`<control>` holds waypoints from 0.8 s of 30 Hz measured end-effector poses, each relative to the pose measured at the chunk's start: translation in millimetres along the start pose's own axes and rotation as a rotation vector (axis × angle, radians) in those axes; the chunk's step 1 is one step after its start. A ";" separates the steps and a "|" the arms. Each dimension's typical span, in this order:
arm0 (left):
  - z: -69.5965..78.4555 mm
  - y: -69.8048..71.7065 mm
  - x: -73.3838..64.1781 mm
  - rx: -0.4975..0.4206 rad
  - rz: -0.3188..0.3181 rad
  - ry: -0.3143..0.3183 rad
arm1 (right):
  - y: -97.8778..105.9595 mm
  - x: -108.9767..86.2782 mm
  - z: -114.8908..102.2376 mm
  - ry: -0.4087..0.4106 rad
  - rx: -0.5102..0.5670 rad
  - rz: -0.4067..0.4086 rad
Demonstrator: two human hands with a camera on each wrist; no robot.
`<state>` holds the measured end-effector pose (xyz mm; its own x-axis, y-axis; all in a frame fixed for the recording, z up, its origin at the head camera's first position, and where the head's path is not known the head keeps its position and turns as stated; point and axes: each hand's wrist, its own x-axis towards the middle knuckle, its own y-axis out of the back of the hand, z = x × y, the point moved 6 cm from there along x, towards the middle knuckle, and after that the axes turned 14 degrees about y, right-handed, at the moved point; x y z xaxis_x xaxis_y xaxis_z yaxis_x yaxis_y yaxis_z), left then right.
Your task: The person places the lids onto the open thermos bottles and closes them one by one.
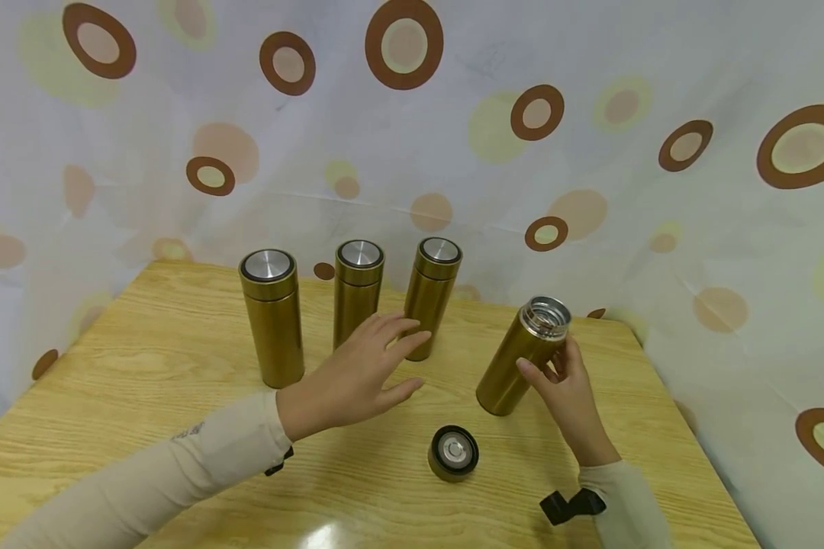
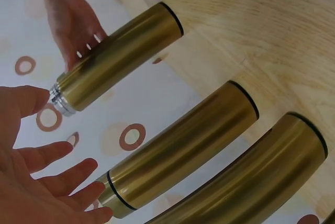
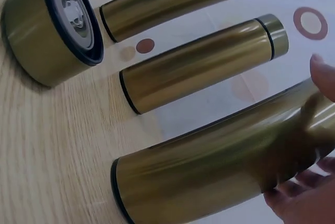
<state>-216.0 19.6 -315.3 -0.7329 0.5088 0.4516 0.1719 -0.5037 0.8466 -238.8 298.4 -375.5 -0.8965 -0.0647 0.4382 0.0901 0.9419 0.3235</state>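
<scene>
My right hand [image 1: 571, 393] grips a gold thermos flask [image 1: 511, 367] near its top, thumb on the near side and fingers round the far side. This flask has no lid on, so its steel threaded neck shows; its base is on the table. My left hand [image 1: 357, 374] is held in the air with spread fingers and nothing in it, left of the uncapped flask. In the left wrist view, that hand's fingers [image 2: 47, 156] are apart from the flasks. Between the hands, the gold lid [image 1: 453, 455] lies upside down, its inner side facing up.
Three capped gold flasks stand upright behind the left hand: a left one [image 1: 275, 335], a middle one [image 1: 357, 301] partly covered by the hand, and a right one [image 1: 431, 297]. The wooden table [image 1: 178, 328] meets a sheet [image 1: 357, 152] patterned with circles.
</scene>
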 end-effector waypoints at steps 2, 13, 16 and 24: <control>-0.1 -3.2 -2.3 -0.009 -0.019 -0.003 | -1.7 3.5 3.8 -0.008 -0.007 -0.008; -1.0 -11.5 -3.6 -0.026 -0.071 0.005 | 0.2 9.3 10.6 -0.003 -0.122 -0.017; -0.6 -14.0 -3.2 -0.028 -0.101 0.007 | -0.1 9.3 11.0 -0.007 -0.112 -0.021; 1.1 -48.9 -2.8 -0.052 -0.350 0.004 | -1.7 11.4 9.7 0.003 -0.116 -0.033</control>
<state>-221.7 43.6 -357.7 -0.7438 0.6544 0.1357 -0.1235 -0.3341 0.9344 -253.3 299.2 -379.1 -0.8987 -0.0956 0.4279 0.1107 0.8948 0.4325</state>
